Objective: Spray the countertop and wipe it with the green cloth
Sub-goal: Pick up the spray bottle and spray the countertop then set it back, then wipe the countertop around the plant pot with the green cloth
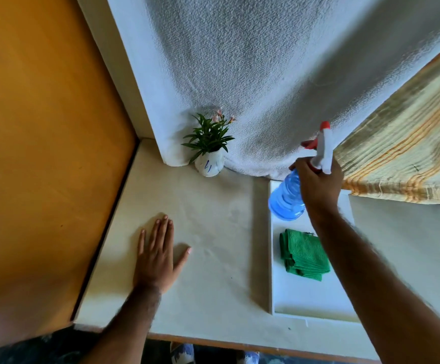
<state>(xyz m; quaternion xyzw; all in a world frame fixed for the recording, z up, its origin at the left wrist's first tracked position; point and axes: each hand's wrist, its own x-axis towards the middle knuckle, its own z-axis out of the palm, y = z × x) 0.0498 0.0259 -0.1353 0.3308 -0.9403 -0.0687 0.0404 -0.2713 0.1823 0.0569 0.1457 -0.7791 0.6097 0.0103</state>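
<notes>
My right hand (318,183) grips a blue spray bottle (287,198) by its neck, just under the white and red trigger head. The bottle hangs tilted above the far end of a white tray (308,298). A folded green cloth (303,254) lies in the tray, below the bottle and partly behind my right forearm. My left hand (158,256) rests flat, fingers spread, on the cream countertop (213,232), well left of the tray.
A small potted plant (209,153) in a white pot stands at the back of the counter against a white towel-covered wall. An orange panel borders the counter on the left. A striped yellow cloth (402,143) hangs at the right.
</notes>
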